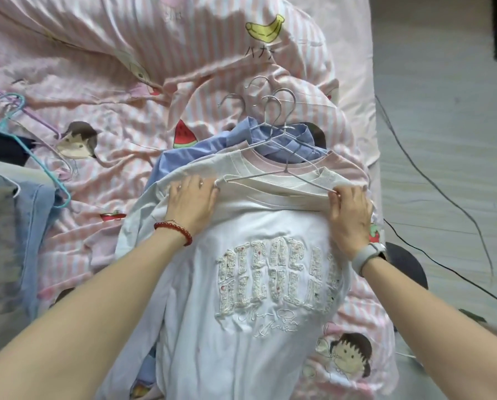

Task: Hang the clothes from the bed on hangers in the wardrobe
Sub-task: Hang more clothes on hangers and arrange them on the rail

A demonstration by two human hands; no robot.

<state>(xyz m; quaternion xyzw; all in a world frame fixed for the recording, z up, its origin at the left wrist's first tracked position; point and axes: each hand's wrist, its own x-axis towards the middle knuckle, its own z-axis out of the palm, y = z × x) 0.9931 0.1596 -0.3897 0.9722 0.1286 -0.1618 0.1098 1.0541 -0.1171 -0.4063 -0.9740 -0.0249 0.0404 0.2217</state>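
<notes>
Fingers of the left hand (194, 197) lie flat on the white embroidered top's (253, 298) shoulder, while the right hand (349, 216) pinches fabric over a wire hanger's (273, 177) end. Several garments on the bed (120, 116) already carry hangers; denim (36, 223) and spare hangers (36, 157) wait, and by my judgement nothing has reached the wardrobe.

Pink striped cartoon-print bedding (103, 157) fills view; grey floor (443, 140) right, black cables (432, 180) trailing.

Only thing I can read: "バナナ" under the banana print on the duvet cover (270, 50); the sweatshirt (241, 327) embroidery's illegible.
</notes>
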